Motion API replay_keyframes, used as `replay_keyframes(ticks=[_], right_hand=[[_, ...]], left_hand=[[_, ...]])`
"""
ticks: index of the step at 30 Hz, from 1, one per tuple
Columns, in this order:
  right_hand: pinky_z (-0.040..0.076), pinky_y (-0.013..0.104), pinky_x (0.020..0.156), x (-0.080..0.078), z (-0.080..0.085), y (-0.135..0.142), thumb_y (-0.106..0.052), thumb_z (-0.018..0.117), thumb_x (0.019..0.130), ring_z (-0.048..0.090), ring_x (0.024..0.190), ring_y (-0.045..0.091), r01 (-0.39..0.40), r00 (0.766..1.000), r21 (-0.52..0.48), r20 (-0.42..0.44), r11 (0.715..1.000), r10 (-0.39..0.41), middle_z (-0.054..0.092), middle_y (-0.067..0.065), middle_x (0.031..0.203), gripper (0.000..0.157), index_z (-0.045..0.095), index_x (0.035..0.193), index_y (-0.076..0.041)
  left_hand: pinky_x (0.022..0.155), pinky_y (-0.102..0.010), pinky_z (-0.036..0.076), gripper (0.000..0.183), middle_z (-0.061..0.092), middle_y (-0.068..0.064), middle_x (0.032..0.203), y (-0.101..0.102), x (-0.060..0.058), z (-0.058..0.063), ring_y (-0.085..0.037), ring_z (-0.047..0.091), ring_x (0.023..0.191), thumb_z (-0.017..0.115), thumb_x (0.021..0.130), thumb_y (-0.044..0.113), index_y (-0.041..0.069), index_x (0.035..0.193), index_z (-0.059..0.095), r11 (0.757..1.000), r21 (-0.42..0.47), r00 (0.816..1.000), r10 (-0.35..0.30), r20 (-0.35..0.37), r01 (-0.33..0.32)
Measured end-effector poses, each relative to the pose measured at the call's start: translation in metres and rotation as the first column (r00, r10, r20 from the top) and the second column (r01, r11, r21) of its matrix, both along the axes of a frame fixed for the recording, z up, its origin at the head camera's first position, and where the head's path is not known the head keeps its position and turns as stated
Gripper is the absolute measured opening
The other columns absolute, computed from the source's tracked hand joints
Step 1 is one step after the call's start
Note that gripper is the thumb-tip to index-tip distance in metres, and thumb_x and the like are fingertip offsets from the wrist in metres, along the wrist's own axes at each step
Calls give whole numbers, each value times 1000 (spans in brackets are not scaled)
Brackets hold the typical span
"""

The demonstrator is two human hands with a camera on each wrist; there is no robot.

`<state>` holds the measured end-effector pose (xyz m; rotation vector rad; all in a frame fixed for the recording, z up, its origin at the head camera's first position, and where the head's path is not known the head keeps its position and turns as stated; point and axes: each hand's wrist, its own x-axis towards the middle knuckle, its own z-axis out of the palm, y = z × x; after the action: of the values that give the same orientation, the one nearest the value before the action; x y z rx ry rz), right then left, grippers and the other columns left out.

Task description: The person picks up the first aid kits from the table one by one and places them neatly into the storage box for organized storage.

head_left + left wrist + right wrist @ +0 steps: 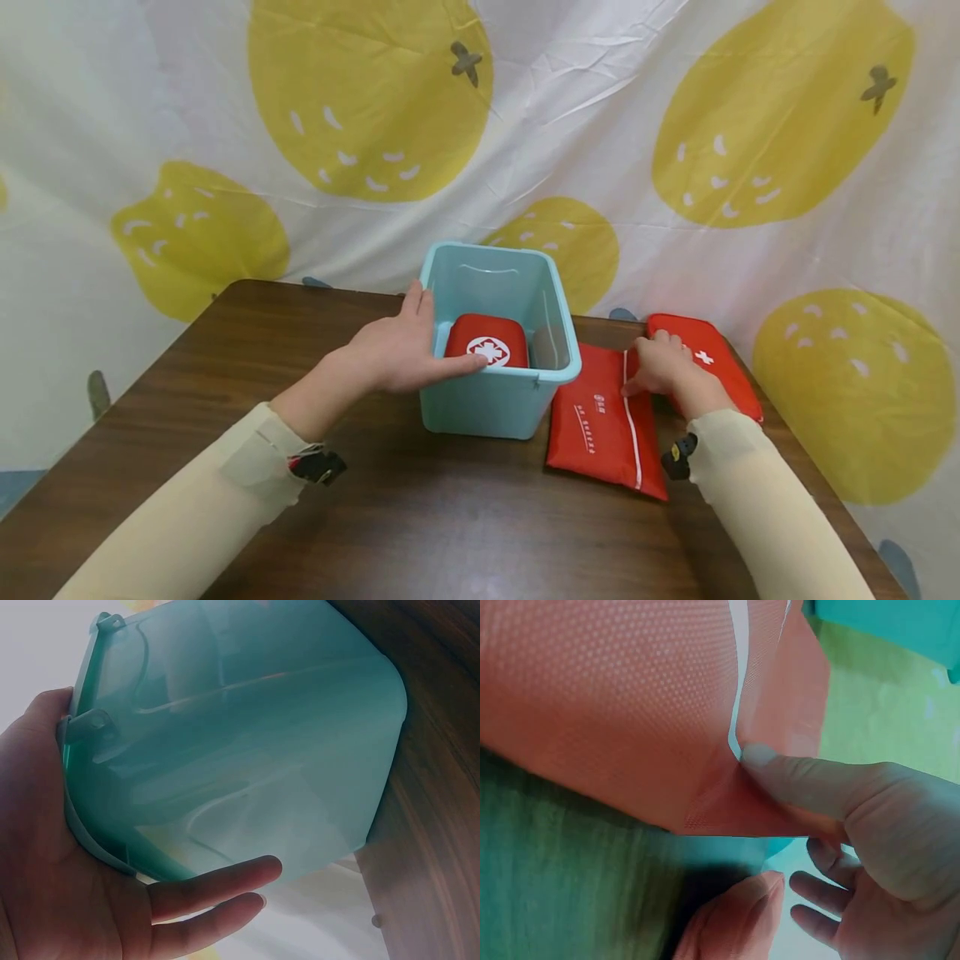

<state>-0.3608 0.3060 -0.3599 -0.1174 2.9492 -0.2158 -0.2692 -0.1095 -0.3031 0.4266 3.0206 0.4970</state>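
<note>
A light-blue plastic bin [480, 404] stands on the table with a red first-aid case [487, 333], marked with a white emblem, inside it. My left hand [397, 346] rests on the bin's near-left corner. Its thumb lies over the front rim, and straight fingers [217, 889] extend along the outer wall. Right of the bin lies a flat red pouch [592, 417] with a white zipper strip. My right hand [663, 367] pinches its right edge; the thumb [802, 776] presses beside the strip, and the index finger goes underneath, partly hidden.
Behind the right hand, a second red first-aid pouch [720, 367] with a white cross lies near the table's right edge. The brown wooden table [420, 517] meets a white cloth [570, 108] printed with yellow fruit at the back.
</note>
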Motion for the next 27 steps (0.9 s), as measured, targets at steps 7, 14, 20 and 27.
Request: replay_keyframes(ticks=[7,14,20,27], right_hand=[[50,69,110,2,2,10,-20,86,92,53,127,51,-38,999,-175,-19,984,36,59,32,138,73,49,151,2],[44,71,117,5,-3,21,-11,70,102,43,142,51,-76,997,-435,-48,897,61,43,31,159,78,33,171,-15],[45,67,118,7,-6,26,-11,65,107,38,150,49,-115,993,-543,-91,832,78,37,27,168,80,30,175,-32],[59,33,91,9,-6,30,-18,58,112,45,142,43,-75,997,-609,-50,790,56,41,24,166,52,55,163,-24]], left_hand=[[100,-52,61,137,2,-16,186,0,1,-1,-41,70,127,50,87,96,0,175,6,1000,-2,1000,1,-1,-1],[100,-51,60,137,2,-16,185,0,0,-1,-41,71,125,50,87,96,0,175,6,1000,-7,1000,0,-4,0],[101,-51,60,137,1,-16,186,0,0,-2,-41,70,127,49,87,96,0,175,6,1000,-3,1000,-5,-2,5],[101,-51,60,137,0,-16,186,1,0,-1,-41,70,127,49,88,96,0,175,5,1000,-3,1000,-2,1,2]])
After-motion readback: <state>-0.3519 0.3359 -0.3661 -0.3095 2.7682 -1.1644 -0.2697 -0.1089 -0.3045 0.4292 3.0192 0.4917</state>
